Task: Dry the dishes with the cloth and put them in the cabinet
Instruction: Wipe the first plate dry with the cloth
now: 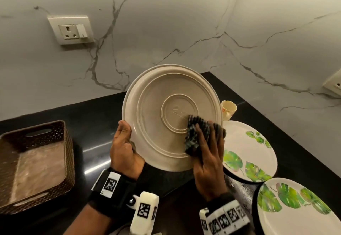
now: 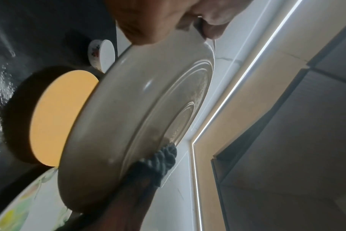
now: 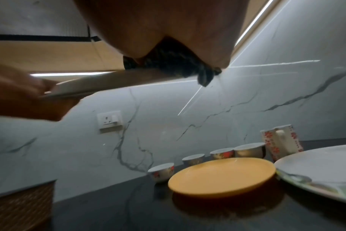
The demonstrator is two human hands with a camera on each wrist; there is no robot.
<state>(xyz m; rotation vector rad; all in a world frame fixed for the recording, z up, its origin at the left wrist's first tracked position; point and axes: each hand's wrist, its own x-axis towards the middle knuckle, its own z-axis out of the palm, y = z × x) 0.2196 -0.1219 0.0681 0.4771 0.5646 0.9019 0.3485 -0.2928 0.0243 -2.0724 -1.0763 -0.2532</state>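
A cream plate [image 1: 171,116] is held tilted above the black counter [image 1: 96,116], its ringed underside facing me. My left hand [image 1: 125,140] grips its left rim, thumb on the near face. My right hand [image 1: 210,150] holds a bunched dark checked cloth [image 1: 195,139] and presses it on the plate's lower right. The left wrist view shows the plate [image 2: 132,117] with the cloth [image 2: 162,159] against it. In the right wrist view the cloth [image 3: 178,64] sits under my palm on the plate's edge [image 3: 109,81].
Two leaf-patterned plates [image 1: 254,151] [image 1: 299,207] lie at the right, with a cup [image 1: 228,108] behind them. A brown woven basket [image 1: 36,161] stands at the left. Under the held plate are a yellow plate [image 3: 221,176], several small bowls [image 3: 162,171] and a flowered mug [image 3: 280,140].
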